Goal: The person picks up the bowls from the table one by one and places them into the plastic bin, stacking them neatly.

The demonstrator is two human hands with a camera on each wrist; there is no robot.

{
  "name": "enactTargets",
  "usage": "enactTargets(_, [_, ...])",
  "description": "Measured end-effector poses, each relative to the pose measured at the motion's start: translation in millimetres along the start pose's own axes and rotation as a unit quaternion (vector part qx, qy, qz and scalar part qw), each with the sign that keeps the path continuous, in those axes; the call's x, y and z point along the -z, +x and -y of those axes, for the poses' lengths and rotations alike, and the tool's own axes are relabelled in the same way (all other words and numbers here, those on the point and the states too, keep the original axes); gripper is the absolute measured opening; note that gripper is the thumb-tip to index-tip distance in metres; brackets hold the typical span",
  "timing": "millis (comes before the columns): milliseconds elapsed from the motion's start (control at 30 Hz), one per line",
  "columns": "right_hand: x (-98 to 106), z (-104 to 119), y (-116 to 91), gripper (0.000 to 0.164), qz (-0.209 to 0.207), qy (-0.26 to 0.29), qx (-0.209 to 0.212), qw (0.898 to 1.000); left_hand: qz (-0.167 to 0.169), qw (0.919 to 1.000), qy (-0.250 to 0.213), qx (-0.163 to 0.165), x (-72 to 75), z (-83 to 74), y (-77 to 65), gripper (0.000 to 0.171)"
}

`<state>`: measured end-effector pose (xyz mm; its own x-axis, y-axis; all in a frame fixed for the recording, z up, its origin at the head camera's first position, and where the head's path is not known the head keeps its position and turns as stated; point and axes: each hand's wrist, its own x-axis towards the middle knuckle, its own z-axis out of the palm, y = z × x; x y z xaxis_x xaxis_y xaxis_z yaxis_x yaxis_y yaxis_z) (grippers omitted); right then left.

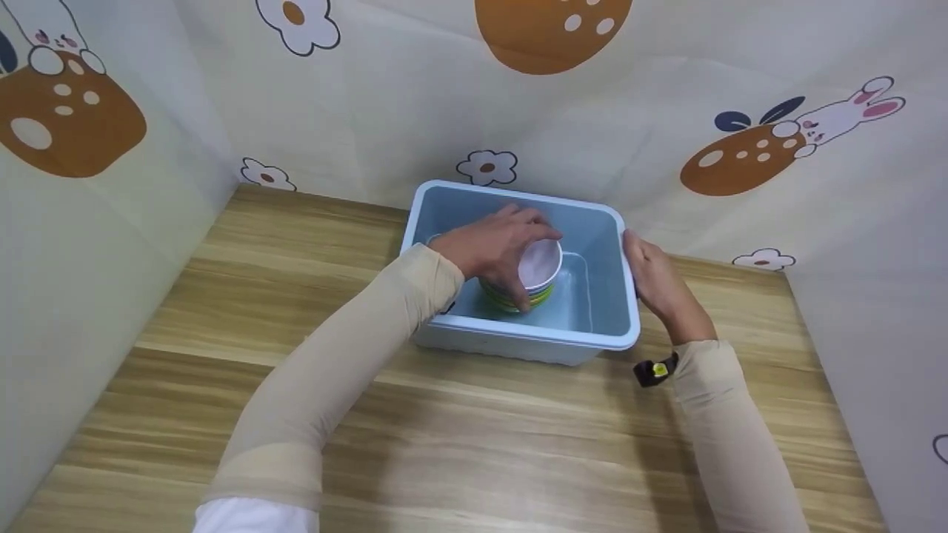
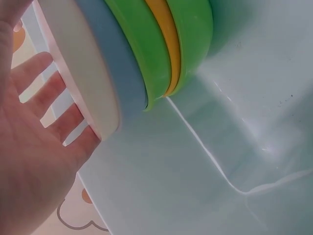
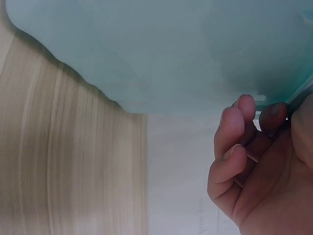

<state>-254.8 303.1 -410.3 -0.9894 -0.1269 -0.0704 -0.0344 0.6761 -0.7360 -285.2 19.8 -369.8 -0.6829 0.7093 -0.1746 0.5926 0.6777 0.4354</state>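
Observation:
A light-blue plastic bin (image 1: 518, 331) stands on the wooden table by the back wall. Inside it is a nested stack of bowls (image 1: 541, 265), white-lined on top. From the side, the left wrist view gives a cream bowl (image 2: 83, 63), a blue one (image 2: 115, 58), then green and orange ones. My left hand (image 1: 500, 240) reaches into the bin and spans the stack, its thumb on the near side and its fingers at the top bowl's rim. At the bin's right side, my right hand (image 1: 655, 280) holds the rim, with fingers (image 3: 230, 125) curled beneath it.
A patterned cloth (image 1: 370, 111) with rabbits, flowers and orange fruit hangs behind the bin and along both sides. Bare wood-grain tabletop (image 1: 474, 444) extends in front of the bin. A black band (image 1: 655, 370) sits at my right wrist.

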Motion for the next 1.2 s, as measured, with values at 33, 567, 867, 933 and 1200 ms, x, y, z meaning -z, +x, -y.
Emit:
enactTargets(33, [-0.1,-0.1,0.1,0.072,-0.002,-0.002,0.000,1.000,0.000,1.0000,0.001,0.000,0.1,-0.2,-0.2,0.104])
enactTargets(567, [1.4,0.9,0.5,0.069,0.009,-0.003,0.002,1.000,0.009,0.9998,-0.006,0.016,0.3,-2.6,-1.4,0.101])
enactTargets(867, [9.0,5.4,-1.4,0.071,0.038,-0.023,-0.014,0.999,-0.013,0.9998,-0.001,0.014,4.6,-12.4,-1.6,0.100])
enactTargets(933, [10.6,8.0,-1.7,0.072,0.041,-0.039,-0.020,0.998,-0.024,0.9997,0.000,0.011,5.8,-14.9,-1.8,0.097])
enactTargets(1200, [9.4,20.0,-3.6,0.066,0.019,-0.158,-0.017,0.987,-0.060,0.9980,0.018,0.001,8.3,-18.8,-4.7,0.085])
